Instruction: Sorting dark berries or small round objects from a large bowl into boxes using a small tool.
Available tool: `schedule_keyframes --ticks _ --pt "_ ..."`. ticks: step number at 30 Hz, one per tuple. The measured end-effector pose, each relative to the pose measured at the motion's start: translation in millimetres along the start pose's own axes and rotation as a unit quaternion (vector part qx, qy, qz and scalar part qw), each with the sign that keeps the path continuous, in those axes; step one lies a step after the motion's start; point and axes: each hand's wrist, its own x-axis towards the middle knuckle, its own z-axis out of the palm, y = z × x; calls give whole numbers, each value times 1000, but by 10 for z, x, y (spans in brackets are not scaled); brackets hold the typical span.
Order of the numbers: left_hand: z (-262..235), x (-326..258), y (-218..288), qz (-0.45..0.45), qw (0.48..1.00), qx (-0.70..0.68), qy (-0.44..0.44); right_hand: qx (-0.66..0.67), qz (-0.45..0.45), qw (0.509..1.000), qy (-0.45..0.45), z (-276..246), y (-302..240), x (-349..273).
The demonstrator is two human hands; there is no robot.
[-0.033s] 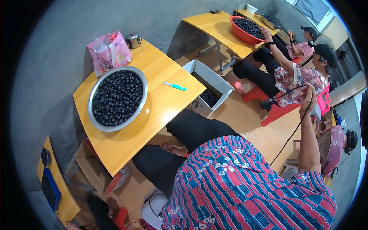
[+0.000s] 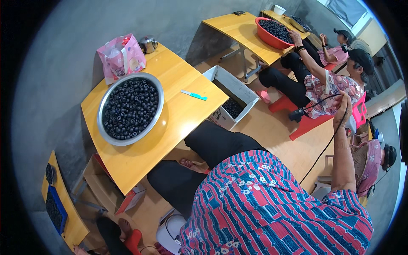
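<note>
My right hand (image 2: 342, 111) is raised at the right, its fingers closed round a thin black cable (image 2: 325, 148). One length of the cable drops past my striped shirt. Another runs left to a small dark device (image 2: 296, 114), which appears to hang in front of a co-worker's seat. My left hand is out of view. Before my knees, a wide metal basin (image 2: 160, 108) full of small, dark, round pieces (image 2: 129, 108) stands on the yellow table (image 2: 178, 123). Some pieces show ring-shaped ends. A small knife (image 2: 196, 95) with a turquoise handle lies to the basin's right.
A pink bag (image 2: 121, 59) and a metal lidded pot (image 2: 148, 44) stand at the table's far edge. A white box (image 2: 238, 87) with dark pieces sits beyond its right side. Co-workers sit nearby, one at a red basin (image 2: 274, 40). A cardboard box (image 2: 100, 182) stands below left.
</note>
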Motion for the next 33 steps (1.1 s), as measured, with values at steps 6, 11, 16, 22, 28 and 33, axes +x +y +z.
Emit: schedule_keyframes --ticks 6,11,16,22,28,33 --pt "-24 280 346 2 993 102 -59 13 -14 1000 23 72 -39 406" --pt "14 515 696 0 977 183 -106 1 -55 998 16 122 -102 652" --pt "62 665 946 -17 961 242 -136 -28 -106 992 -62 451 -279 850" --pt "250 23 750 -138 961 216 -99 -247 -157 943 -159 762 272 985" --pt "485 -817 150 -245 957 122 -91 -56 28 930 -363 318 1406 1513" --pt "366 -1070 -265 -287 954 -89 -3 -20 119 834 -538 842 1197 1152"
